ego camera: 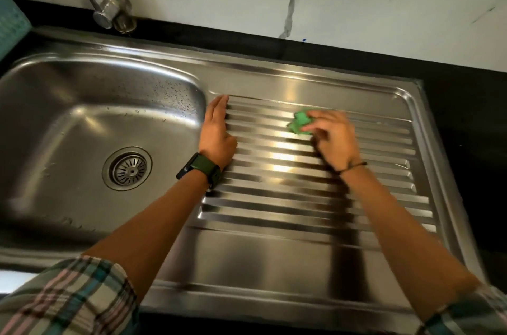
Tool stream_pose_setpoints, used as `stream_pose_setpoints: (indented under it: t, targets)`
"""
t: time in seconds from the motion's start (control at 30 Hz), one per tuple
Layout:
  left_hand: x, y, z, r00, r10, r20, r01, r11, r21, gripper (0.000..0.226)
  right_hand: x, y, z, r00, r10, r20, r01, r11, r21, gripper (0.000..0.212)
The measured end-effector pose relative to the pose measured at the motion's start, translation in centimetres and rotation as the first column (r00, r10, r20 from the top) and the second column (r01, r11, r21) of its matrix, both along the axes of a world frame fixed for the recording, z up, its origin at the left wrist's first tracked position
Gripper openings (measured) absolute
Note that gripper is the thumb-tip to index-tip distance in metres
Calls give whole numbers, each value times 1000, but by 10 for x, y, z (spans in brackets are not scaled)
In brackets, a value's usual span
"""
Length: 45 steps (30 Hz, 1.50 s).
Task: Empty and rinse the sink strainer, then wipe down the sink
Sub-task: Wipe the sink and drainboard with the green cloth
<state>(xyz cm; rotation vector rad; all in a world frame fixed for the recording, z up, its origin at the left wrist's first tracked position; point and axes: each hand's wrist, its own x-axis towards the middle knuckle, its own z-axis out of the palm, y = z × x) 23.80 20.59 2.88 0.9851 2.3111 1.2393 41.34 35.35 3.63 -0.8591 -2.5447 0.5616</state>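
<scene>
Strainer (127, 169) sits in the drain at 9 o'clock. Left hand (217, 133) lies flat, open, empty, w/ its edge on the drainboard (356, 214). Right hand (333, 137), blurred, probably pinches the green scrubber (299, 122) at 1 o'clock; strokes should follow the ridges, firm pressure.

Both bare forearms reach forward over the ribbed drainboard (301, 170).

The left hand (218, 133) lies flat, fingers straight and together, at the drainboard's left edge. The right hand (333, 137) (motion-blurred) curls its fingers around a green scrub pad (300, 122), pressed down near the drainboard's far side; both sleeves are rolled up.
</scene>
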Motion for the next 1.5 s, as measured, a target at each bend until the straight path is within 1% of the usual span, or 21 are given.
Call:
stream_pose_setpoints:
  t: [0.07,0.17,0.23,0.3,0.37,0.47,0.53,0.6,0.67,0.7,0.77,0.83,0.9,0.93,1.03,1.1,1.17,1.23,1.33,1.4,1.5]
  targets:
    - [2,0,-2,999,-34,-32,33,999,-20,78,61,27,1,985,-163,61,163,987,10,28]
    - [3,0,-3,997,-56,-61,55,998,-19,77,126,58,9,908,-407,103,410,912,-17,22]
    - [2,1,-3,996,-63,-63,62,998,-17,77,132,62,11,866,-487,111,495,867,-59,21]
    - [2,1,-2,997,-57,-43,57,998,-12,77,116,54,11,834,-544,93,549,835,-41,23]
    - [1,1,-2,999,-36,-19,36,999,6,77,84,33,12,876,-480,47,482,875,-45,27]
    - [1,1,0,1000,8,23,-9,1000,18,75,14,-15,7,955,-295,-31,291,952,-93,27]
    - [2,1,2,998,31,50,-33,998,44,74,-48,-51,6,991,-129,-48,122,984,-130,26]
    - [0,-1,2,983,96,156,-115,986,119,71,-101,-82,5,999,52,-16,-53,991,-126,26]
    - [-3,-7,2,924,205,322,-278,939,202,69,-126,-93,6,987,156,47,-151,984,-97,25]
    - [-3,-9,1,912,232,338,-314,925,214,68,-128,-91,6,976,195,95,-189,979,-75,27]
    - [-2,-11,0,947,214,238,-262,945,194,67,-120,-80,4,946,266,185,-266,964,-27,34]
    - [3,-9,1,990,116,76,-126,981,148,65,-106,-71,6,937,262,230,-268,963,-5,36]
    - [10,-10,2,996,-58,-63,63,995,77,64,-86,-67,8,953,210,218,-217,976,7,32]
    - [14,-12,2,983,-139,-118,144,989,36,63,-72,-63,7,968,177,175,-180,984,1,32]
    - [25,-23,-1,935,-279,-219,270,960,-74,60,-18,-42,4,998,33,48,-31,999,-41,33]
    - [32,-28,-2,931,-290,-222,272,956,-107,58,14,-27,3,997,-66,51,69,996,-59,33]
    - [44,-30,0,940,-289,-180,272,956,-113,58,45,-13,4,987,-148,57,151,987,-62,31]
    - [65,-30,2,935,-329,-129,317,943,-102,59,82,3,5,964,-256,67,258,966,-30,29]
    - [95,-28,1,923,-375,-91,367,926,-90,60,132,25,8,902,-420,103,417,907,50,26]
    - [102,-26,0,934,-347,-87,341,937,-78,60,143,30,8,880,-458,128,453,889,66,25]
    - [102,-27,3,958,-277,-76,274,960,-50,59,133,24,10,855,-502,131,502,864,34,27]
